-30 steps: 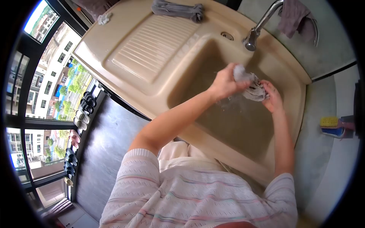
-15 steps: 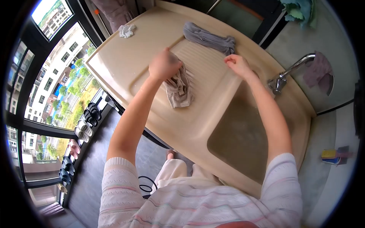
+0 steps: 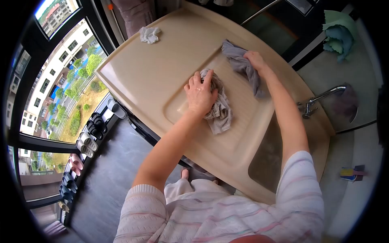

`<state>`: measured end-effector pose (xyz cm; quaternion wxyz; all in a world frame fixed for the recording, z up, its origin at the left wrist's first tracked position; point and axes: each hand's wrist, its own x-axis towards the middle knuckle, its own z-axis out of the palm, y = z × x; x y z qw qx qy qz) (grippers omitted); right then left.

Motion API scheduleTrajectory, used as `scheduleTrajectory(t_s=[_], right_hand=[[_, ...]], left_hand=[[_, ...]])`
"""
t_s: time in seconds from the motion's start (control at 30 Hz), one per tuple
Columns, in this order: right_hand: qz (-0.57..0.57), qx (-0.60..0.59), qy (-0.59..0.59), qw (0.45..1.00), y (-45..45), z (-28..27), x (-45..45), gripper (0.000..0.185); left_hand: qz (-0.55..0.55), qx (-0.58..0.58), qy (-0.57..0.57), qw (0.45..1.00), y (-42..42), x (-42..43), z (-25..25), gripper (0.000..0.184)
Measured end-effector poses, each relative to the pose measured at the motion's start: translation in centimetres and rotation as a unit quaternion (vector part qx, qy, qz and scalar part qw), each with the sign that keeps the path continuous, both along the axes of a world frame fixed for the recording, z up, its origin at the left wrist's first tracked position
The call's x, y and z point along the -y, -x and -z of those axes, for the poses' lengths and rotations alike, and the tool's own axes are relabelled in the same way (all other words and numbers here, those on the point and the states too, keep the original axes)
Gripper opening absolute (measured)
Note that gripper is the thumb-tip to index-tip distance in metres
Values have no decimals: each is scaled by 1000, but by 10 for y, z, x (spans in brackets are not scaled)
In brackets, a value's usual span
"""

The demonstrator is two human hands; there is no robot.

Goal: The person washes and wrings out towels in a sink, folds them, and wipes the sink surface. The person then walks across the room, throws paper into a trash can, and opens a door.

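My left hand [image 3: 201, 95] lies on a crumpled beige-brown patterned cloth [image 3: 221, 117], its fingers spread over the upper end. This cloth rests on the ribbed washboard part of the beige sink top [image 3: 178, 133]. Farther right, my right hand [image 3: 256, 61] grips the edge of a grey cloth [image 3: 239, 60] between thumb and fingers. The grey cloth looks limp and loosely bunched, stretching along the back of the washboard toward the basin. The right hand's fingertips are partly hidden by folds.
A small white crumpled cloth [image 3: 150, 35] lies at the back left of the top. The basin [image 3: 265, 158] is at right, with a chrome faucet [image 3: 310, 107] beside it. Several pairs of slippers [image 3: 87, 143] line the window ledge. A sponge [image 3: 351, 173] hangs on the right wall.
My right hand has reached the grey cloth and taken hold of it; the cloth is now looser and hangs nearer the basin. My left hand has spread its fingers on the patterned cloth. The view has shifted.
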<state>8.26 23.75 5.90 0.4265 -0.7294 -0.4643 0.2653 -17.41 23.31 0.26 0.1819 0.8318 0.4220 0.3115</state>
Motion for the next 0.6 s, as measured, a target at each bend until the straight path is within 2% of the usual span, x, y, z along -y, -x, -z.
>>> scheduleTrajectory(t_s=[0.03, 0.07, 0.17, 0.23, 0.27, 0.37, 0.47, 0.57, 0.6], right_hand=[[10, -86, -33, 996, 8, -29, 19, 22], [-30, -187, -35, 981, -6, -44, 30, 21], [-115, -221, 5, 968, 18, -115, 75, 27], [-145, -166, 5, 975, 25, -140, 101, 36], [-157, -142, 7, 977, 30, -148, 115, 41], [-184, -86, -12, 979, 48, -176, 156, 47], [-174, -18, -7, 984, 54, -206, 196, 48], [-118, 65, -5, 991, 51, -224, 243, 40], [-96, 97, -10, 991, 43, -227, 260, 36]], left_hand=[[1, 3, 2, 1000, 0, 0, -1, 62], [-1, -4, 1, 1000, 0, 0, -4, 61], [-3, -16, -31, 999, 0, 3, -14, 62], [4, -3, -89, 996, -5, 8, -28, 62], [30, 42, -134, 990, -13, 14, -41, 63], [183, -24, 80, 980, -44, 35, -70, 60], [272, 33, 148, 950, -66, 54, -67, 55], [372, 211, 308, 850, -81, 35, -45, 51], [382, 247, 383, 804, -73, 32, -56, 51]])
